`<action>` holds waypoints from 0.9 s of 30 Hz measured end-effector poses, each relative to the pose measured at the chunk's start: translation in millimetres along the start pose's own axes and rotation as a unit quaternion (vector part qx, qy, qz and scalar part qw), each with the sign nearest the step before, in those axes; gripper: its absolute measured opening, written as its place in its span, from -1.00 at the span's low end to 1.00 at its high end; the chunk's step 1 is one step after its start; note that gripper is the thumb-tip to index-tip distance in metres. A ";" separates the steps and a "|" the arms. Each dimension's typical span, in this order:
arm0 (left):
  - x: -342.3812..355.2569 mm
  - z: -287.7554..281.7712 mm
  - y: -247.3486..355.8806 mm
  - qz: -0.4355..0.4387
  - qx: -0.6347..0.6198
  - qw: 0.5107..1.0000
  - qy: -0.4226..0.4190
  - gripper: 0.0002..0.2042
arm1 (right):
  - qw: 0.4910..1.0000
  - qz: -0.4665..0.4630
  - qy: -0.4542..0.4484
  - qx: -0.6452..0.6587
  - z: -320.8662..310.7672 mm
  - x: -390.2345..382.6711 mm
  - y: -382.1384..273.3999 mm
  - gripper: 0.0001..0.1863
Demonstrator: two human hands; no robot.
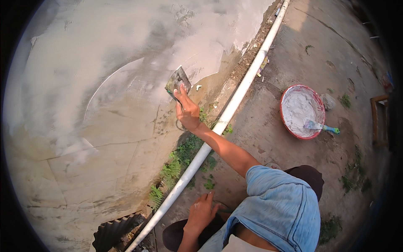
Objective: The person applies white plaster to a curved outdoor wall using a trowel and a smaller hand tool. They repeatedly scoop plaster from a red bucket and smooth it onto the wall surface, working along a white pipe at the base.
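Note:
My right hand is closed around a flat, smeared putty blade, which lies against the wall. Pale wet plaster coats the wall's upper part, with curved edges left in it; the lower part is bare grey-brown. Down by my knee, my left hand rests with its fingers apart and nothing visible in it. White smears mark its skin. To my right on the ground stands a red-rimmed basin of white plaster. A scraper with a blue-green handle lies across its rim.
A long white pipe runs diagonally along the foot of the wall, under my right forearm. Green plants grow beside it. Dark corrugated sheet sits at the lower left. A stone touches the basin's far side; a wooden frame stands at the right.

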State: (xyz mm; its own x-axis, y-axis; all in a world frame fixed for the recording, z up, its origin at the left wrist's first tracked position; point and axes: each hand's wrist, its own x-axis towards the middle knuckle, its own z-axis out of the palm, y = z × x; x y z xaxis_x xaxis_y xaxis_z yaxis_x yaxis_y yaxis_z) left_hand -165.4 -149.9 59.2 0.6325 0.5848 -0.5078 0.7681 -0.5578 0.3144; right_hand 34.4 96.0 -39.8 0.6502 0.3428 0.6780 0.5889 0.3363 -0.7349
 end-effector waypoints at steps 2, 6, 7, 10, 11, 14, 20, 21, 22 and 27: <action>7.4 -2.3 3.1 -0.002 -0.004 1.000 -0.023 -0.50 | 0.995 -0.075 -0.058 -0.003 -1.2 -36.6 -23.2 -0.60; 11.8 -3.6 5.7 0.013 0.001 1.000 0.005 -0.50 | 0.966 -0.120 -0.200 0.107 -26.7 -91.5 -32.6 -0.68; 11.4 -5.3 7.7 0.013 -0.005 1.000 0.016 -0.50 | 0.975 -0.061 -0.188 0.100 -41.2 -92.8 -23.3 -0.70; 8.0 -9.0 8.5 0.010 -0.003 1.000 0.023 -0.49 | 0.988 0.143 -0.051 0.040 -74.0 -58.5 34.8 -0.78; 7.0 -7.4 8.8 0.011 -0.003 1.000 0.019 -0.49 | 0.985 0.167 0.043 0.029 -79.0 -36.3 62.1 -0.75; 2.7 -2.2 7.5 0.010 0.012 1.000 0.007 -0.49 | 0.908 0.372 0.120 0.152 -94.5 -1.9 154.8 -0.30; -3.5 -5.4 6.1 -0.013 0.008 1.000 0.005 -0.49 | 0.903 0.356 0.154 0.185 -91.9 5.9 221.1 -0.28; -6.4 -3.5 6.4 -0.018 -0.002 1.000 0.005 -0.49 | 0.911 0.365 0.114 0.155 -84.0 3.9 204.3 -0.31; -9.0 -2.1 6.3 -0.023 -0.011 1.000 0.005 -0.49 | 0.917 0.373 0.074 0.124 -71.8 0.2 185.0 -0.33; -11.5 1.7 -0.2 -0.017 -0.018 1.000 0.007 -0.50 | 0.935 0.341 -0.072 -0.068 -25.1 4.9 86.4 -0.40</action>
State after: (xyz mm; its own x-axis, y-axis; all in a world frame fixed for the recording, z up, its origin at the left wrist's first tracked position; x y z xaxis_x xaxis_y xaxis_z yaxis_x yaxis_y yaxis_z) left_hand -173.0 -157.5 63.6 0.6072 0.6119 -0.5068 0.7920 -0.5166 0.3253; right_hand 100.5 104.8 -100.4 0.8316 0.5539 0.0401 0.1240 -0.1148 -0.9856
